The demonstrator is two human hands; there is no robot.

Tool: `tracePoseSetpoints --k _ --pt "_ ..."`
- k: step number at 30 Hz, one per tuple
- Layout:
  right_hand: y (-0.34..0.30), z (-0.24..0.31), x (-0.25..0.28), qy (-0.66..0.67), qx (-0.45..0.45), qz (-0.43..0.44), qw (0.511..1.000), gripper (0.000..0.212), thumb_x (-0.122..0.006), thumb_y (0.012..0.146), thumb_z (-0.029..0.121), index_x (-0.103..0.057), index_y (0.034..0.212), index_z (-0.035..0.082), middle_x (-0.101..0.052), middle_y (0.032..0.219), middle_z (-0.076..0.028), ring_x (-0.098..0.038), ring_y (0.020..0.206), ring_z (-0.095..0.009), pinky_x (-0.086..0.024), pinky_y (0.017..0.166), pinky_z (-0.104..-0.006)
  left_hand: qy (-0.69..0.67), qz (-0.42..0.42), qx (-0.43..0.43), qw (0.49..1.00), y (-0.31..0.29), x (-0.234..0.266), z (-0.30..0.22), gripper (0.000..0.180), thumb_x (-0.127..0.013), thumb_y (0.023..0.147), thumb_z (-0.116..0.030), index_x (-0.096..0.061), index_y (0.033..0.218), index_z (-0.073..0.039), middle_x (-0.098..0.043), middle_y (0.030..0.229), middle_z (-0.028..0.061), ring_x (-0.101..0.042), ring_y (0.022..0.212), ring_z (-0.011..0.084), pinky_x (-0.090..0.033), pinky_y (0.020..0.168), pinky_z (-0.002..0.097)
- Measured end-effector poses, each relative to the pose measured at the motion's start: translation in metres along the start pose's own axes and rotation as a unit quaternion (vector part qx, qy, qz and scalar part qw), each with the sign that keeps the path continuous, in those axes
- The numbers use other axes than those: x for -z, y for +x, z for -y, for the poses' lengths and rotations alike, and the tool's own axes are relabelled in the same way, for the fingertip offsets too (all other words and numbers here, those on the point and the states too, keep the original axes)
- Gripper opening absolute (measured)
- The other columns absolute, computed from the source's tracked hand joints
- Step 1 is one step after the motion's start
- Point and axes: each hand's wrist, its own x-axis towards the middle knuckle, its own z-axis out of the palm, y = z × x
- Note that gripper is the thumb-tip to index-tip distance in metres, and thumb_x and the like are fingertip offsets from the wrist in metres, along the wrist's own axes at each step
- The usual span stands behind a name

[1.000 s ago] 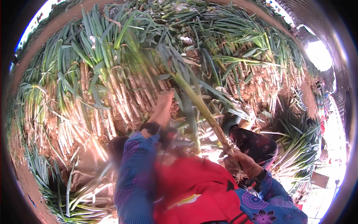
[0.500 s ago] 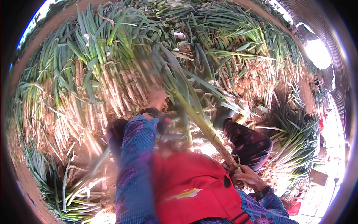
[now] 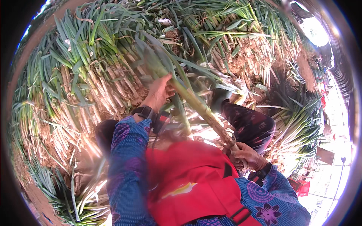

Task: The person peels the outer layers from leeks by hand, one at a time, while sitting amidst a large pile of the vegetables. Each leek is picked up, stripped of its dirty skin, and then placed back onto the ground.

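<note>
A long green onion [image 3: 203, 110] slants across in front of me, its green leaves up and to the left, its root end down toward the right. Near where the leaves begin, my left hand [image 3: 160, 91] is closed against the stalk with curled fingers. Closed around the root end is my right hand [image 3: 248, 155], beside the red apron [image 3: 188, 173]. The leaf tips and the exact grip of the right fingers are partly hidden.
Bundled green onions [image 3: 102, 86] stand packed on the far left, with more bundles [image 3: 241, 52] at the far right. Loose piles lie at the lower left [image 3: 83, 199] and right [image 3: 294, 132]. My dark-trousered knee [image 3: 252, 124] is beside the stalk.
My left hand, blurred near the leaves before, now shows clearly against the stalk. The view has shifted a little; my right hand stays at the root end.
</note>
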Motion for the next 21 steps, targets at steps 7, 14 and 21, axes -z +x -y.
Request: tracePoseSetpoints --k 7,14,21 --pt "0.013 -0.001 -0.003 -0.121 0.097 -0.052 0.986 0.046 -0.047 0.095 0.037 -0.053 0.120 -0.001 -0.047 0.068 0.001 -0.045 0.056 -0.007 -0.036 0.049 -0.0224 -0.056 0.060 -0.113 0.990 -0.010 -0.024 -0.046 0.022 -0.069 0.085 -0.029 -0.061 0.093 -0.010 -0.065 0.080 0.0016 -0.060 0.070 0.0110 -0.047 0.065 0.0260" --pt "0.103 0.070 -0.027 -0.381 0.293 -0.052 0.875 0.041 -0.048 0.094 0.034 -0.056 0.113 -0.002 -0.057 0.093 -0.008 -0.054 0.085 -0.016 -0.045 0.075 -0.0297 -0.027 0.055 -0.289 0.955 -0.053 -0.017 -0.111 0.031 -0.067 0.087 -0.023 -0.059 0.109 -0.004 -0.064 0.099 0.0073 -0.064 0.088 0.0210 -0.050 0.079 0.0355" --pt "0.202 0.150 -0.113 -0.333 0.430 -0.021 0.839 0.045 -0.056 0.089 0.034 -0.055 0.116 -0.001 -0.058 0.092 -0.009 -0.056 0.084 -0.017 -0.045 0.074 -0.0282 0.089 -0.055 -0.393 0.913 -0.083 0.020 -0.124 0.032 -0.068 0.087 -0.023 -0.060 0.112 -0.005 -0.065 0.098 0.0046 -0.065 0.088 0.0178 -0.050 0.076 0.0318"
